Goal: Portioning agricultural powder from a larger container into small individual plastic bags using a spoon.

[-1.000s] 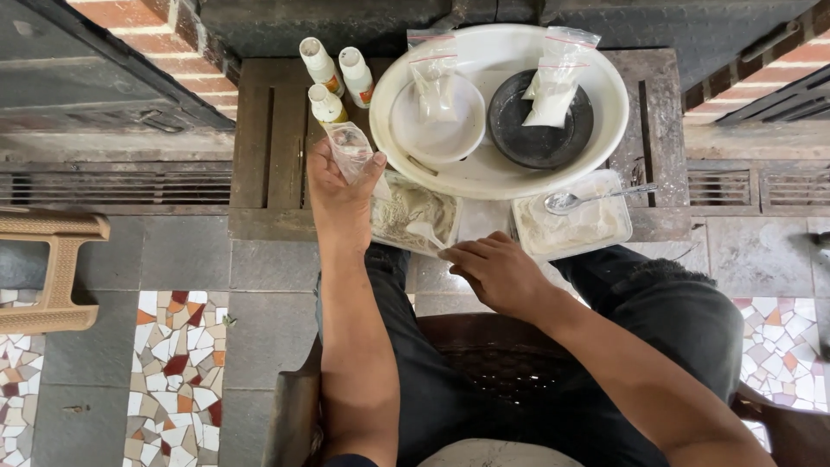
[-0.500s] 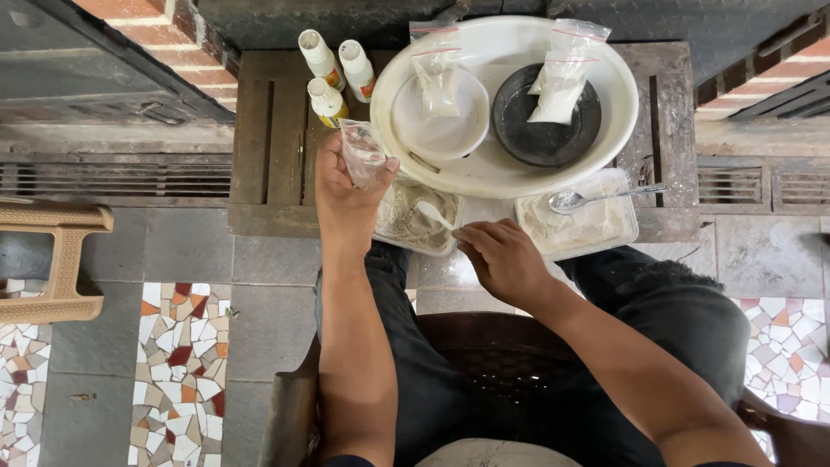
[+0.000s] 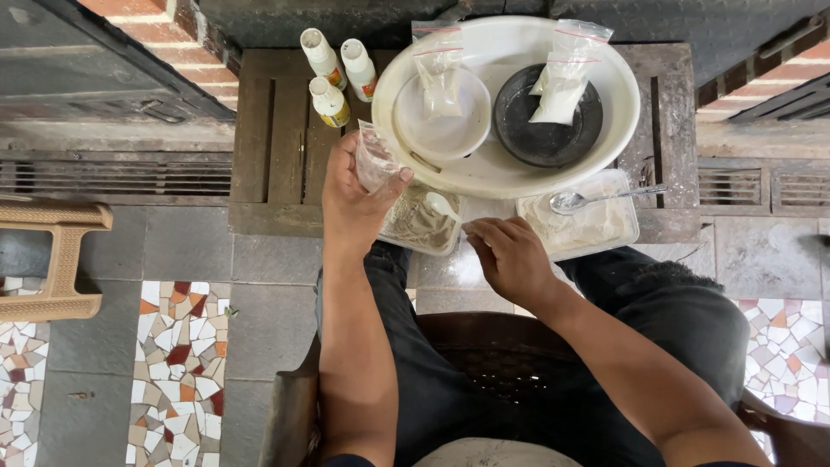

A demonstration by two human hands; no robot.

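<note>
We pinch a small clear plastic bag [image 3: 375, 160] in our left hand [image 3: 354, 203] beside the round white basin [image 3: 510, 177], while our right hand [image 3: 510, 255] grips a white spoon [image 3: 443, 206] over the clear powder tray [image 3: 419, 227].

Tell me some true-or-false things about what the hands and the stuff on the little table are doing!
1. The left hand holds a small clear plastic bag. True.
2. The right hand holds the metal spoon. False: that spoon lies on the right-hand clear container, away from the hand, which holds a white spoon.
3. Three small white bottles stand left of the big white basin. True.
4. The dark bowl sits outside the basin. False: it sits inside it, beside a white bowl.
</note>
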